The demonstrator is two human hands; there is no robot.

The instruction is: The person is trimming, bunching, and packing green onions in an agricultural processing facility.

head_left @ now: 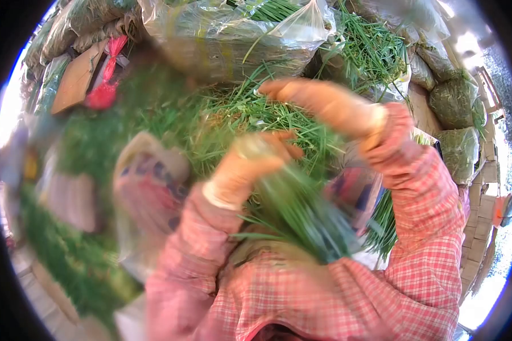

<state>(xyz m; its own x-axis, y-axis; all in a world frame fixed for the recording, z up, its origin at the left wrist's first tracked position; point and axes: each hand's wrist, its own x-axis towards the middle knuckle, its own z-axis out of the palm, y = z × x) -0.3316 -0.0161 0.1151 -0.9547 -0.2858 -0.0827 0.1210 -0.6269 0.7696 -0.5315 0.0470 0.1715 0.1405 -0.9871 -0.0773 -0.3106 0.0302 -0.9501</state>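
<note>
A bunch of long green stalks (310, 210) slants down and right across the front of the checked shirt, blurred by motion. My left hand (250, 162), in an orange glove, is closed round the bunch's upper end. Raised at the upper right is my right hand (318, 102), also gloved in orange. Its fingers point left and look stretched out, with nothing visible in them. Beneath and between the hands lie loose green stalks and scraps (273, 119).
A large clear plastic bag (227, 51) of greens stands ahead. More stalks (375, 51) are heaped at the upper right, beside filled bags (452, 105). Cardboard (79, 77) and a red plastic bundle (103, 94) lie at the upper left.
</note>
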